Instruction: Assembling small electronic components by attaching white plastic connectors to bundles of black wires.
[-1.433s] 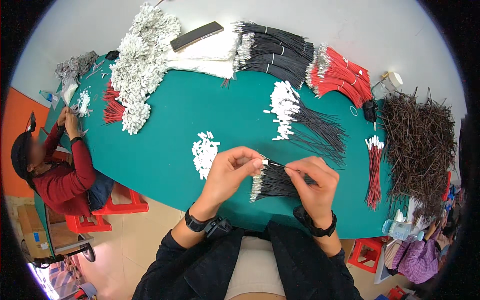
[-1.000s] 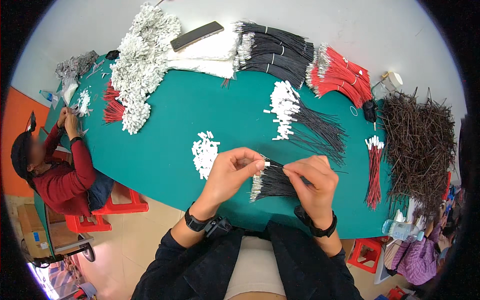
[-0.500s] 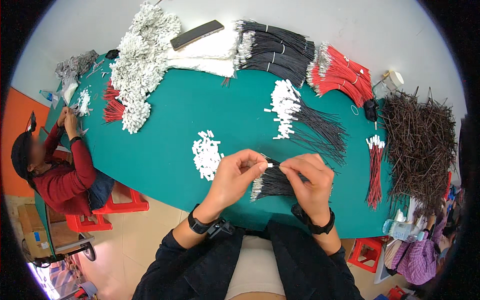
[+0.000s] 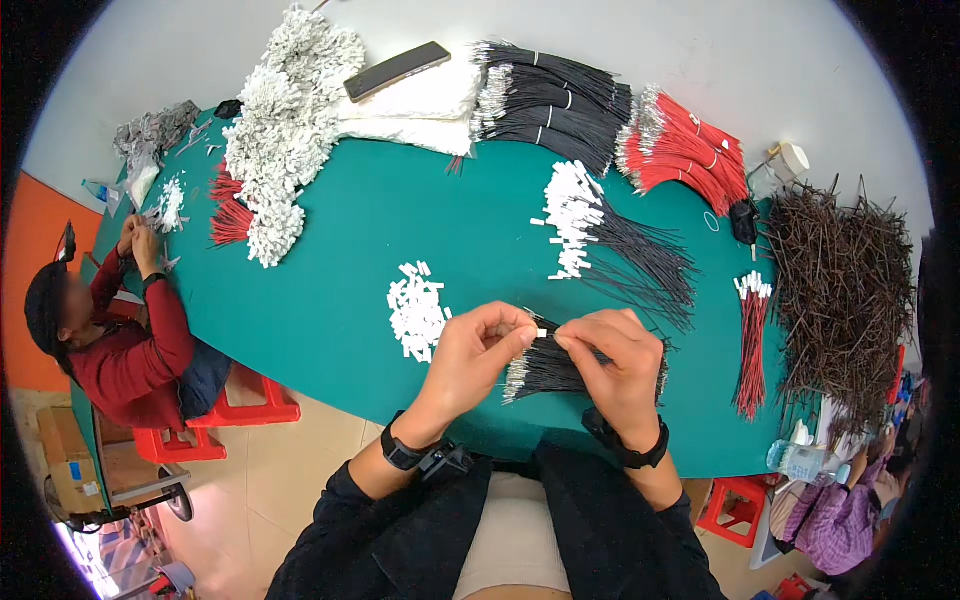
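Note:
My left hand [image 4: 468,362] pinches a small white connector housing [image 4: 542,333] between thumb and forefinger. Opposite it, my right hand [image 4: 616,362] is closed in a pinch on a thin black wire, mostly hidden by the fingers, at the housing's right end. Below both hands lies a bundle of black wires [image 4: 550,372] with metal-tipped ends to the left. Left of my left hand is a loose heap of white housings [image 4: 416,312]. Black wires with white housings on their ends [image 4: 640,250] are spread beyond my right hand.
Along the back of the green table [image 4: 340,260] lie a white heap [image 4: 285,110], a phone [image 4: 398,70], black wire bundles [image 4: 560,105] and red ones [image 4: 685,145]. Dark tangled wires [image 4: 840,290] fill the right end. A co-worker in a red top [image 4: 130,370] sits at left.
My right hand has shifted slightly left, so its fingertips are closer to the white housing. My left hand stays pinched on the housing.

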`<move>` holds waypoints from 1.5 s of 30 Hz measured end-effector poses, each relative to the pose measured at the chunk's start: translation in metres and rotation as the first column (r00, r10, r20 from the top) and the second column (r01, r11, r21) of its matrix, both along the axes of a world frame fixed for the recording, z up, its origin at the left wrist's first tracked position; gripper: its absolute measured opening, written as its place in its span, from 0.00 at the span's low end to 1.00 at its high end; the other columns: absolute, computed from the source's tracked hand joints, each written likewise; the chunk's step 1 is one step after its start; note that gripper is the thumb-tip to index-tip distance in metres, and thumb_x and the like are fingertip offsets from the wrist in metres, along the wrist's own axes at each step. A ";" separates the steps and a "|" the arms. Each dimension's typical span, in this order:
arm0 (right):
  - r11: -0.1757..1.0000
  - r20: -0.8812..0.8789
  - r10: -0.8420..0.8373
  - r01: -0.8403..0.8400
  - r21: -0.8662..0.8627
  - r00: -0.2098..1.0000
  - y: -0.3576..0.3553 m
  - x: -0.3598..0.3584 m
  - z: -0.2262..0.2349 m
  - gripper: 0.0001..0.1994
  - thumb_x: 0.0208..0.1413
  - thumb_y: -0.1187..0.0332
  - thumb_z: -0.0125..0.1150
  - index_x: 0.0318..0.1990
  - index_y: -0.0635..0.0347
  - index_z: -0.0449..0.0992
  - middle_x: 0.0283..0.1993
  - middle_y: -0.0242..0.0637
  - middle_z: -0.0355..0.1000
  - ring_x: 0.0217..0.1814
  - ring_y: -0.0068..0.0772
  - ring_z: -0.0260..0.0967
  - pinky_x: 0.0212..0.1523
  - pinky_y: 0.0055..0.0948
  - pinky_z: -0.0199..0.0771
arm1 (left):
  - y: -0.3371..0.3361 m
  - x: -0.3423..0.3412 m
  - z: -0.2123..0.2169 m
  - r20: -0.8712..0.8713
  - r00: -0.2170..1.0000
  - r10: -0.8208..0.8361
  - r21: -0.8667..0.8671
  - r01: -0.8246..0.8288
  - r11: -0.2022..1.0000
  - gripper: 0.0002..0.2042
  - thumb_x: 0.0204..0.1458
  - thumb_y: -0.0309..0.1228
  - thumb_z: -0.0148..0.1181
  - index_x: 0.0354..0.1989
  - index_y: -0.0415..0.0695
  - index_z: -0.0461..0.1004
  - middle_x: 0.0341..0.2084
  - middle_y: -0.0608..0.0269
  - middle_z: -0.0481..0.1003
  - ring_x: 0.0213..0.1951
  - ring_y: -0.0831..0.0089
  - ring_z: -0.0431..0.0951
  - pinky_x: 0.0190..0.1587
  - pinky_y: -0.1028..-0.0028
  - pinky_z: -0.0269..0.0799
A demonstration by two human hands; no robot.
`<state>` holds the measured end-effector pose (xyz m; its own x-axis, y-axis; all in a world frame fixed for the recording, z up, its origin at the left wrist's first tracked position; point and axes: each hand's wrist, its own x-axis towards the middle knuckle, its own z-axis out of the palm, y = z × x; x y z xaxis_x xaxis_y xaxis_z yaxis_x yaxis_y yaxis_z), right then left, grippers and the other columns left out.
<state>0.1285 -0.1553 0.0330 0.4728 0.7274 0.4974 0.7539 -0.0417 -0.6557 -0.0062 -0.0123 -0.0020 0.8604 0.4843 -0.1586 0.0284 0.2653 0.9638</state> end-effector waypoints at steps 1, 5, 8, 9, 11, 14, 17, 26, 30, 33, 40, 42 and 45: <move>1.000 0.000 0.005 -0.005 0.004 1.000 0.000 0.004 -0.001 0.06 0.47 0.77 0.73 0.34 0.58 0.83 0.33 0.35 0.80 0.34 0.37 0.77 0.38 0.33 0.70 | 0.001 0.000 0.003 -0.022 1.000 0.003 0.010 -0.003 1.000 0.06 0.62 0.29 0.65 0.39 0.38 0.79 0.30 0.71 0.77 0.33 0.83 0.73 0.37 0.79 0.69; 0.997 0.232 -0.019 0.036 -0.070 0.973 0.001 0.053 -0.012 0.05 0.48 0.76 0.71 0.34 0.60 0.83 0.35 0.37 0.80 0.41 0.42 0.76 0.43 0.39 0.71 | 0.038 0.004 0.009 -0.051 0.993 0.109 0.523 -0.066 0.850 0.05 0.56 0.27 0.69 0.36 0.39 0.81 0.31 0.66 0.80 0.33 0.74 0.76 0.39 0.74 0.71; 0.985 0.394 -0.098 0.146 -0.094 0.914 0.009 0.068 -0.011 0.05 0.47 0.75 0.71 0.33 0.62 0.82 0.36 0.39 0.80 0.43 0.44 0.76 0.45 0.44 0.71 | 0.081 -0.008 -0.006 0.018 0.971 0.240 0.902 -0.119 0.414 0.05 0.47 0.25 0.72 0.32 0.41 0.82 0.31 0.60 0.80 0.35 0.62 0.77 0.41 0.67 0.71; 0.986 0.335 -0.058 0.107 -0.130 0.941 0.004 0.068 -0.016 0.06 0.47 0.75 0.72 0.33 0.62 0.82 0.37 0.40 0.79 0.43 0.46 0.75 0.45 0.45 0.72 | 0.090 -0.011 -0.009 -0.082 0.958 0.276 0.942 -0.016 0.336 0.05 0.45 0.24 0.73 0.30 0.41 0.83 0.30 0.58 0.79 0.36 0.59 0.76 0.41 0.65 0.71; 0.985 0.271 -0.018 0.064 -0.163 0.962 -0.003 0.060 -0.025 0.06 0.46 0.74 0.72 0.32 0.63 0.81 0.38 0.41 0.79 0.44 0.47 0.75 0.45 0.45 0.72 | 0.097 -0.009 -0.015 -0.179 0.930 0.322 0.961 0.095 0.260 0.06 0.42 0.24 0.73 0.29 0.41 0.83 0.30 0.57 0.78 0.37 0.56 0.76 0.42 0.63 0.72; 0.917 0.005 0.178 -0.164 -0.364 0.984 -0.009 0.040 -0.035 0.06 0.48 0.74 0.71 0.31 0.63 0.80 0.35 0.42 0.75 0.42 0.49 0.72 0.42 0.43 0.73 | 0.102 -0.004 -0.027 -0.231 0.928 0.292 0.960 0.169 0.222 0.05 0.40 0.23 0.73 0.27 0.42 0.83 0.29 0.59 0.77 0.38 0.58 0.75 0.43 0.61 0.72; 0.884 -0.026 0.182 -0.175 -0.434 0.983 -0.007 0.026 -0.039 0.05 0.49 0.73 0.70 0.31 0.63 0.80 0.33 0.41 0.74 0.40 0.50 0.71 0.42 0.44 0.73 | 0.106 0.001 -0.034 -0.306 0.921 0.241 0.949 0.275 0.155 0.04 0.40 0.23 0.72 0.25 0.43 0.83 0.31 0.60 0.78 0.40 0.58 0.75 0.44 0.61 0.74; 0.911 -0.026 0.120 -0.121 -0.395 0.992 -0.009 0.019 -0.047 0.04 0.50 0.75 0.68 0.31 0.64 0.79 0.33 0.42 0.74 0.38 0.50 0.72 0.38 0.45 0.73 | 0.094 0.001 -0.018 -0.267 0.941 0.209 0.954 0.228 0.192 0.04 0.47 0.25 0.70 0.28 0.39 0.81 0.32 0.58 0.79 0.39 0.60 0.78 0.44 0.64 0.75; 0.967 -0.384 0.052 -0.143 -0.212 0.922 -0.012 0.013 -0.032 0.01 0.56 0.78 0.65 0.33 0.66 0.78 0.29 0.41 0.76 0.28 0.37 0.73 0.30 0.35 0.71 | 0.059 0.002 0.014 -0.109 0.984 0.143 0.680 -0.031 0.733 0.04 0.53 0.23 0.69 0.35 0.37 0.83 0.29 0.59 0.83 0.33 0.73 0.83 0.38 0.75 0.77; 0.978 -0.527 0.019 -0.125 -0.167 0.849 -0.015 0.008 -0.014 0.01 0.58 0.79 0.64 0.35 0.67 0.78 0.25 0.35 0.73 0.23 0.22 0.67 0.25 0.25 0.64 | 0.042 0.001 0.020 -0.039 0.994 0.106 0.626 -0.058 0.777 0.08 0.54 0.21 0.69 0.42 0.37 0.84 0.32 0.60 0.84 0.35 0.78 0.83 0.39 0.78 0.77; 0.998 -0.438 -0.061 0.054 -0.027 0.897 -0.014 0.000 0.001 0.04 0.52 0.81 0.71 0.36 0.65 0.82 0.23 0.27 0.68 0.22 0.13 0.57 0.22 0.20 0.52 | 0.026 0.005 0.015 0.039 0.999 0.000 0.077 -0.003 0.997 0.07 0.58 0.20 0.66 0.44 0.35 0.83 0.36 0.62 0.83 0.37 0.78 0.82 0.42 0.79 0.77; 0.998 -0.389 -0.060 0.057 -0.019 0.919 -0.012 0.000 0.003 0.05 0.52 0.81 0.71 0.35 0.65 0.83 0.22 0.28 0.67 0.22 0.13 0.57 0.21 0.20 0.52 | 0.024 0.005 0.015 0.047 0.999 -0.019 0.077 0.015 0.997 0.07 0.58 0.20 0.65 0.44 0.35 0.83 0.36 0.62 0.83 0.37 0.79 0.81 0.42 0.79 0.76; 0.998 -0.307 -0.064 0.067 0.000 0.950 -0.010 -0.001 0.004 0.05 0.51 0.81 0.72 0.35 0.64 0.83 0.22 0.29 0.68 0.21 0.15 0.58 0.21 0.21 0.53 | 0.020 0.005 0.016 0.059 0.998 -0.028 0.119 0.021 0.993 0.07 0.59 0.22 0.66 0.45 0.36 0.83 0.35 0.62 0.84 0.38 0.82 0.81 0.44 0.80 0.76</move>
<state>0.1277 -0.1653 0.0366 0.6499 0.6854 0.3284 0.5125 -0.0760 -0.8553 -0.0013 0.0079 0.0142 0.8785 0.4753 -0.0485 -0.0262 0.1493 0.9884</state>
